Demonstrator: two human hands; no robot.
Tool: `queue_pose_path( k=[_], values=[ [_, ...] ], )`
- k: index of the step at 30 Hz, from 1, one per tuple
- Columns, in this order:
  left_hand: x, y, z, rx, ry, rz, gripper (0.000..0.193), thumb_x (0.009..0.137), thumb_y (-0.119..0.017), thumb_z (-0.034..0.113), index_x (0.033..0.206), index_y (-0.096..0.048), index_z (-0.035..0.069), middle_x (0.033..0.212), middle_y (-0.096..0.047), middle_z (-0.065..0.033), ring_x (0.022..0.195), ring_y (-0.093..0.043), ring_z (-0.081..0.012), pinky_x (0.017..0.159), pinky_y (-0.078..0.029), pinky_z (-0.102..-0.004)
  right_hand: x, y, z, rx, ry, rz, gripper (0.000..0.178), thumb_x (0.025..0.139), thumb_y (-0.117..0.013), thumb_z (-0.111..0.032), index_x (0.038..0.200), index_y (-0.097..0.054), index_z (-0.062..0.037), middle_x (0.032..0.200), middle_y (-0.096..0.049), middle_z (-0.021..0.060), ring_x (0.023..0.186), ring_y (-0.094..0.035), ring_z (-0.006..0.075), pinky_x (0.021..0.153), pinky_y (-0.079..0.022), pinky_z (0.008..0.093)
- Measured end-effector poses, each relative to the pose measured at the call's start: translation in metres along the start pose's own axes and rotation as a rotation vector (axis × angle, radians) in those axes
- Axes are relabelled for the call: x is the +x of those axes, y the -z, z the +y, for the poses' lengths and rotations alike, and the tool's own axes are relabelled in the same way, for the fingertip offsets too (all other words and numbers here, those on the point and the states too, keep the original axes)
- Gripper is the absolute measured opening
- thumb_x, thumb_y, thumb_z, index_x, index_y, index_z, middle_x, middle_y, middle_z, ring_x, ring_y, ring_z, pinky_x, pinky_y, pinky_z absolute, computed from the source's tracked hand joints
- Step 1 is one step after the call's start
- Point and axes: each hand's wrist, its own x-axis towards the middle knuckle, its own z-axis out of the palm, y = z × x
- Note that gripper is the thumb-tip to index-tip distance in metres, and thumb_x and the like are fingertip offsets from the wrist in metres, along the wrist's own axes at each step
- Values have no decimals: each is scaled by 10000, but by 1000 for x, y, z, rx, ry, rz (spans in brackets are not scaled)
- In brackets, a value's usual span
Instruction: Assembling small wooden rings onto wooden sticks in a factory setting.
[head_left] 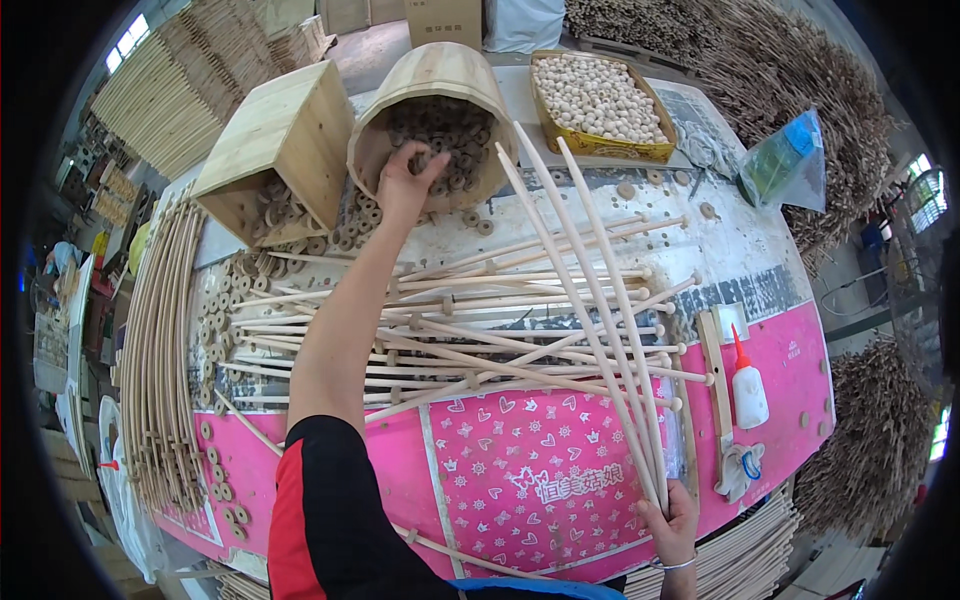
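My left hand (408,182) reaches into the mouth of a wooden bucket (425,72) lying on its side. Its thumb and fingers are apart, with nothing plainly held, close to the small wooden rings (462,150) heaped inside. Down at the right, my right hand (672,528) is closed round the lower ends of three long, pale wooden sticks (612,330). These slant up and fan out toward the far side, over the pile on the table. That pile has several wooden sticks (480,340), many with a ring on the shaft and a knob at the end.
Left of the bucket a wooden box (275,140) holds more rings. A yellow tray (660,150) contains wooden balls. A white glue bottle with red nozzle (750,395) stands on the pink sheet (540,480). Finished-looking sticks (160,350) line the left edge; loose rings (225,300) are scattered nearby.
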Motion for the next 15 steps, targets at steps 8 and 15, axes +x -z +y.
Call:
queue_pose_path(
  k=[8, 15],
  values=[
    [-5, 31, 2, -1288, 935, -223, 563, 983, -351, 621, 1058, -633, 140, 915, -641, -52, 742, -578, -157, 474, -369, -219, -3, 0, 8, -70, 38, -36, 207, 854, -717, -68, 1011, -620, 25, 711, -605, -16, 579, -533, 29, 509, -429, 190],
    [-23, 56, 3, -1497, 1086, -189, 537, 1003, -384, 552, 1060, -599, 63, 942, -598, -95, 701, -555, -148, 458, -376, -186, -10, -10, 5, -125, 79, -145, 197, 857, -709, -56, 1015, -618, 20, 749, -615, -14, 621, -543, 32, 533, -434, 192]
  ],
)
